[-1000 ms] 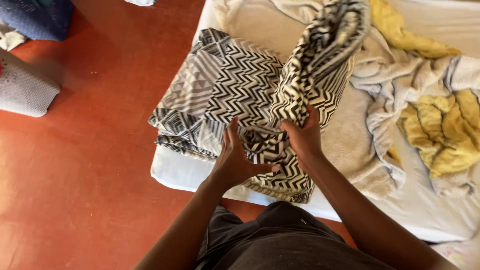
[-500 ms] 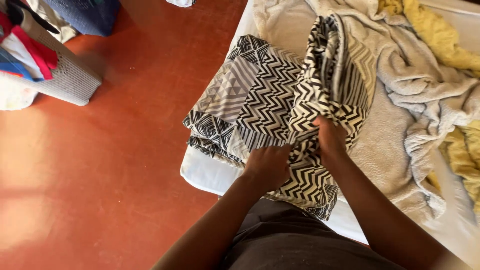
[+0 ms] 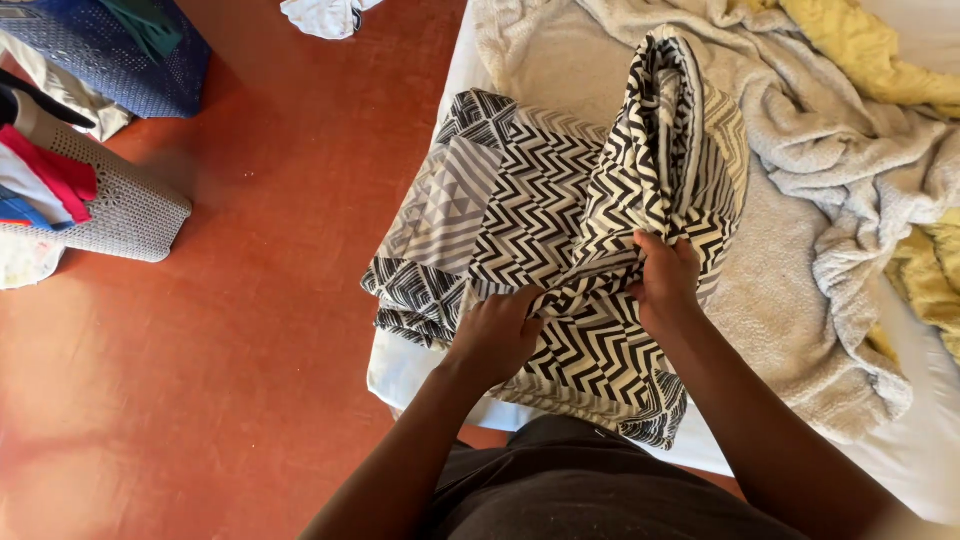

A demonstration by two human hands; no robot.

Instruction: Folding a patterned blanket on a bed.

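Black-and-white zigzag-patterned fabric sheet: lies on the white mattress edge, long axis running from the person away up the bed. Left hand and right hand both clenched on its bunched near fold. Beige towel adjacent.

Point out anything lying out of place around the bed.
A white garment lies crumpled on the red floor, apart from the laundry basket. On the bed, grey and yellow blankets lie heaped and unfolded.

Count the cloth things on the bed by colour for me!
Black-and-white zigzag cloth, gripped by left hand and right hand: 1
Beige towels: 1 heap, separate pieces not tellable
Yellow cloth: 1
White bed underneath
Total: 3
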